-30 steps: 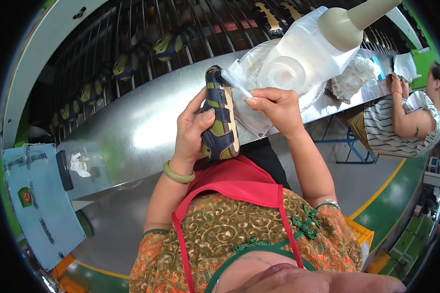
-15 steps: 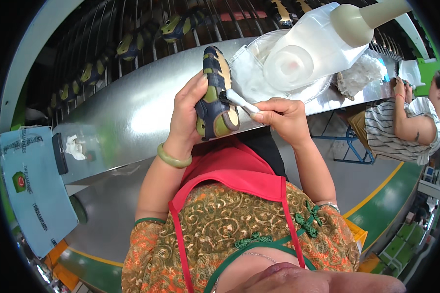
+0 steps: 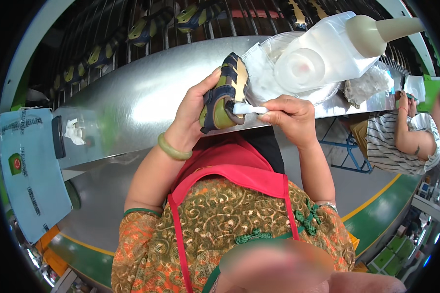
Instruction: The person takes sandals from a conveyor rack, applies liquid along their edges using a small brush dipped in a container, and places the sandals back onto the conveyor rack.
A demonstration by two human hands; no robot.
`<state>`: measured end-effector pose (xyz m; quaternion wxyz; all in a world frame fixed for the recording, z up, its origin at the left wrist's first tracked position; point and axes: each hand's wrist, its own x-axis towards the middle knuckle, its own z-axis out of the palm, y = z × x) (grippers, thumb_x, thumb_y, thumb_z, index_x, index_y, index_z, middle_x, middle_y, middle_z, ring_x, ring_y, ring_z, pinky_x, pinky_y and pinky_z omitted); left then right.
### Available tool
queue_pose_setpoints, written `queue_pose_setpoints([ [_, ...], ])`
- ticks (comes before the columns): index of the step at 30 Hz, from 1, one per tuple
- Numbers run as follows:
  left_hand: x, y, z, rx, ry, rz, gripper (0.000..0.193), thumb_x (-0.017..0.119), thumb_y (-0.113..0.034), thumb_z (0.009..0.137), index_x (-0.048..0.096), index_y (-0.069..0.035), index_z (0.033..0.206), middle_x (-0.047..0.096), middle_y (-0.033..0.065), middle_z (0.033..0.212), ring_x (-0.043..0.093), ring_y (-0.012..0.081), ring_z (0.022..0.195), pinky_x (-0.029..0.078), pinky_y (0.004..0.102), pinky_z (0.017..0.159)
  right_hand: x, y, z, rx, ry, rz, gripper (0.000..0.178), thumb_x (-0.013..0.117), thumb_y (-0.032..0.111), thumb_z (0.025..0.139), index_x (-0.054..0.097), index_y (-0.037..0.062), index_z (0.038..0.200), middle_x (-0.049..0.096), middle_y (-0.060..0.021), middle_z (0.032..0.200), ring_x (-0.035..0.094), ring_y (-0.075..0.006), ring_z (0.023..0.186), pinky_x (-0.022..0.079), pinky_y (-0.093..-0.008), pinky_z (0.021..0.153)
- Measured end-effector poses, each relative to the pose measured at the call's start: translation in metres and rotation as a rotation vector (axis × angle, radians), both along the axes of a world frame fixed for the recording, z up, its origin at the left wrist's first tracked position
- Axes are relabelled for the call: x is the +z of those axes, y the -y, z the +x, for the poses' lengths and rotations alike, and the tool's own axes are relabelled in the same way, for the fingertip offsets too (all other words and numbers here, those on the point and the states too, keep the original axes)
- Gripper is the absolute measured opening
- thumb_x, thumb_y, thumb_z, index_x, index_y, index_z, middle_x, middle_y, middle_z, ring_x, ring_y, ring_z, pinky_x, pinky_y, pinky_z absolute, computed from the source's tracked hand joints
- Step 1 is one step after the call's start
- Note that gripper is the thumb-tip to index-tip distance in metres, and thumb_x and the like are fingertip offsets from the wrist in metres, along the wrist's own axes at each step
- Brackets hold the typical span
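Observation:
My left hand (image 3: 189,112) is closed around a shoe (image 3: 216,108) with navy and olive-green panels, tipped on its side above the table's front edge. A pale beige area runs along the shoe's right side, facing my other hand. Between the thumb and fingers of my right hand (image 3: 296,119) is the handle of a small white brush (image 3: 247,109). The brush head meets the shoe's side near its closer end. Dark bristles barely show there, and the exact contact is hard to make out.
A translucent squeeze bottle (image 3: 310,61) lies tilted over a clear basin (image 3: 322,100) with white cloth. Behind the metal table (image 3: 146,80) is a barred rack holding several similar shoes (image 3: 144,29). A blue box (image 3: 32,171) stands left; a co-worker (image 3: 401,141) sits right.
The brush has slid along the shoe from its middle toward the nearer end. The shoe has turned slightly in my left hand, its far end leaning more to the right.

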<state>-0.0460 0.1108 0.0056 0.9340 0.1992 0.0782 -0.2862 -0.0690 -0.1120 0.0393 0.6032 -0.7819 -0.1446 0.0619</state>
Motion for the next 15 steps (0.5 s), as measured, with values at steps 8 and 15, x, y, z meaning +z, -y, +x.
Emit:
queue_pose_setpoints([
  [8, 0.001, 0.000, 0.002, 0.017, -0.055, -0.043, 0.038, 0.048, -0.028, 0.096, 0.053, 0.002, 0.119, 0.064, 0.0147, 0.107, 0.066, 0.0217, 0.091, 0.056, 0.0360, 0.080, 0.004, 0.007, 0.028, 0.183, 0.186, -0.066, 0.016, 0.077, -0.001, 0.066, 0.072, -0.0004, 0.082, 0.066, -0.0067, 0.071, 0.059, -0.0104, 0.062, 0.044, -0.0227, 0.055],
  [15, 0.006, -0.010, -0.001, 0.104, 0.218, 0.186, 0.044, 0.052, -0.027, 0.093, 0.050, 0.004, 0.124, 0.064, 0.0133, 0.104, 0.065, 0.0183, 0.087, 0.054, 0.0315, 0.079, 0.002, 0.025, 0.009, 0.026, 0.019, -0.057, 0.014, 0.074, 0.002, 0.073, 0.071, -0.0013, 0.086, 0.066, -0.0051, 0.072, 0.058, -0.0084, 0.063, 0.044, -0.0219, 0.056],
])
